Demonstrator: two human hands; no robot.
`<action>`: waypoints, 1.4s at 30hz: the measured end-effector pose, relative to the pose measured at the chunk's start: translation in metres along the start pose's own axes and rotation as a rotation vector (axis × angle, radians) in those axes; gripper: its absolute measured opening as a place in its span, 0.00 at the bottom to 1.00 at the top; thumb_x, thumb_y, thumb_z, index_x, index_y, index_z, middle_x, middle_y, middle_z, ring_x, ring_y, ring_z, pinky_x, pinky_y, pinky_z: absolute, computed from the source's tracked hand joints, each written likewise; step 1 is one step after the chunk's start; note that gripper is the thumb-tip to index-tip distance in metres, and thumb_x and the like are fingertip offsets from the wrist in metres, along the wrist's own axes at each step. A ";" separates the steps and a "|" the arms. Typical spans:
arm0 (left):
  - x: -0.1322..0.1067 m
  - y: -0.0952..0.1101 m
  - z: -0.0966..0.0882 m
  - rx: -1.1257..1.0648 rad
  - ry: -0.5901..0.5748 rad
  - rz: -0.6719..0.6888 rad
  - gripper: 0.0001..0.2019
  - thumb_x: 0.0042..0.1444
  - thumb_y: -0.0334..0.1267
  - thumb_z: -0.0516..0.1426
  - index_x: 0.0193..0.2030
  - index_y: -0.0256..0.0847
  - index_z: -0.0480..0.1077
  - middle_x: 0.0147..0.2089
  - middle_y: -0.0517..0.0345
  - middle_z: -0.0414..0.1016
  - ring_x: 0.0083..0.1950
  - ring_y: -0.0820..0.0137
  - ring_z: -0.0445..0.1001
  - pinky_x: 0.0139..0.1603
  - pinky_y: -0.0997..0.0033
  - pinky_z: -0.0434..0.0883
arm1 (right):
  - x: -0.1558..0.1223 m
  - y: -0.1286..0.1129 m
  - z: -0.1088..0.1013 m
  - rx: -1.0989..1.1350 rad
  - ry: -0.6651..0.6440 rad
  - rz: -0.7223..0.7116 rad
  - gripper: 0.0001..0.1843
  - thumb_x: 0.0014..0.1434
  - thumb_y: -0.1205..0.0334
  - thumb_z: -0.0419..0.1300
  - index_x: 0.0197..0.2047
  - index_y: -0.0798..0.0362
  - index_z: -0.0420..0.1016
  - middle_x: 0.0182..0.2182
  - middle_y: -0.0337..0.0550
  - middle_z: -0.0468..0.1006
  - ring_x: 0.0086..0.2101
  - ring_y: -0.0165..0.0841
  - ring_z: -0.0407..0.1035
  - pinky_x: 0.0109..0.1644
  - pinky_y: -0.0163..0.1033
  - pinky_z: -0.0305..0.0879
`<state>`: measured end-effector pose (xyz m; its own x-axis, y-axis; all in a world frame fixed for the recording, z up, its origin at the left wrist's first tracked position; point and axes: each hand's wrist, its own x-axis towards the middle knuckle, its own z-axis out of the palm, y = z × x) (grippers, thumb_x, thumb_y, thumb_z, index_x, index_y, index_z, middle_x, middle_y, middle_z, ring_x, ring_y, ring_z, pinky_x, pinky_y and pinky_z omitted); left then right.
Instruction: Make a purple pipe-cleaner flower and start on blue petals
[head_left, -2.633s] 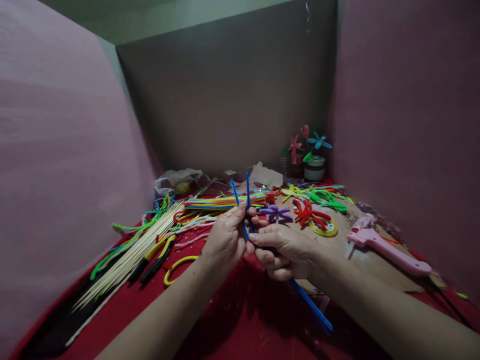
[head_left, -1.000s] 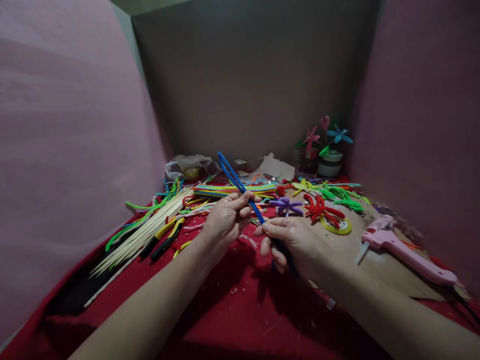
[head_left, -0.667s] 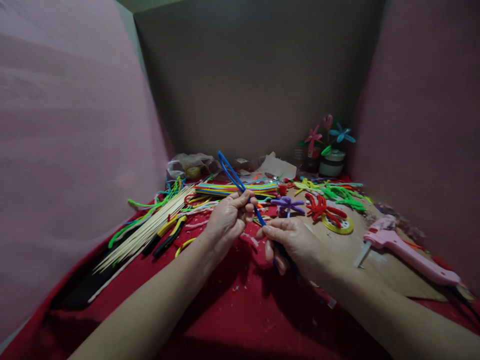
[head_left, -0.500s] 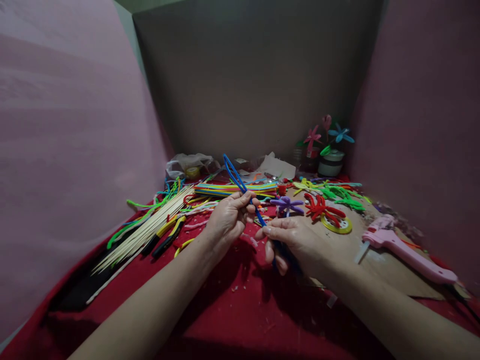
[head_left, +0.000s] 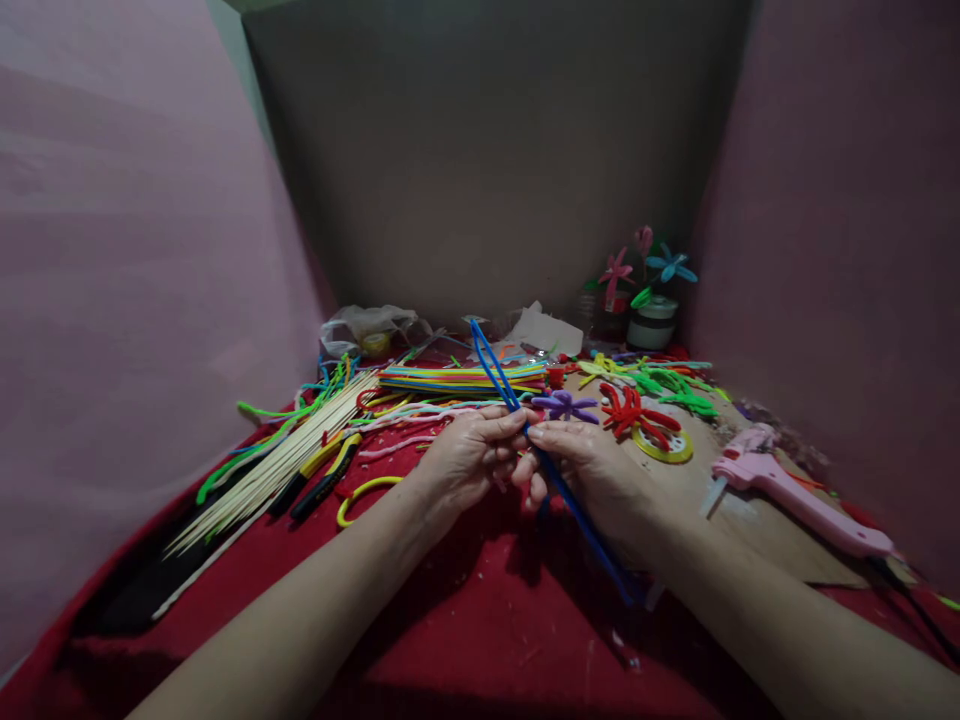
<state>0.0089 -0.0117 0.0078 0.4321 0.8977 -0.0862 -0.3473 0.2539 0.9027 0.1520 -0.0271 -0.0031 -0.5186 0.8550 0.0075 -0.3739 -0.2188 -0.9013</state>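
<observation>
Both my hands pinch one blue pipe cleaner [head_left: 495, 372] over the red cloth [head_left: 480, 620]. My left hand [head_left: 469, 460] grips it where a narrow folded loop starts; the loop points up and away. My right hand [head_left: 592, 470] pinches it right beside the left, fingertips almost touching. The long tail of the pipe cleaner runs down and to the right under my right wrist. A purple pipe-cleaner flower [head_left: 564, 405] and a red one [head_left: 630, 412] lie just behind my hands.
A bundle of wooden skewers [head_left: 277, 470] and black-and-yellow pliers [head_left: 322, 480] lie at the left. Several coloured pipe cleaners [head_left: 457, 378] are piled behind. A pink glue gun [head_left: 787, 490] rests on cardboard at the right, near a yellow tape roll [head_left: 664, 447] and a flower pot [head_left: 649, 320]. Pink walls close in both sides.
My hands have come together on the blue pipe cleaner. The two separate upright ends became a closed narrow loop. Its tail now shows below my right hand.
</observation>
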 end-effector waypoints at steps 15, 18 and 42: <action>0.001 -0.002 0.007 -0.018 0.089 0.098 0.08 0.43 0.33 0.64 0.29 0.30 0.72 0.18 0.64 0.64 0.15 0.86 0.55 0.15 0.83 0.50 | -0.001 -0.003 0.006 0.005 0.140 0.013 0.09 0.51 0.59 0.59 0.27 0.54 0.64 0.12 0.27 0.59 0.12 0.19 0.44 0.14 0.26 0.38; -0.001 0.000 0.008 0.003 0.120 0.114 0.09 0.42 0.32 0.64 0.30 0.31 0.72 0.22 0.60 0.68 0.19 0.82 0.63 0.18 0.82 0.55 | 0.000 -0.002 0.005 0.010 0.118 -0.015 0.09 0.51 0.60 0.58 0.25 0.54 0.63 0.12 0.28 0.60 0.11 0.19 0.44 0.13 0.27 0.39; -0.002 -0.004 0.012 0.255 0.182 0.215 0.12 0.47 0.40 0.61 0.22 0.34 0.67 0.18 0.60 0.68 0.17 0.79 0.64 0.18 0.79 0.58 | 0.004 -0.002 -0.002 0.280 0.076 0.118 0.04 0.44 0.67 0.60 0.22 0.60 0.72 0.12 0.34 0.65 0.12 0.19 0.50 0.13 0.26 0.44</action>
<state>0.0197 -0.0188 0.0099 0.2089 0.9759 0.0634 -0.1852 -0.0241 0.9824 0.1523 -0.0222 -0.0024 -0.5157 0.8465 -0.1320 -0.5176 -0.4306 -0.7394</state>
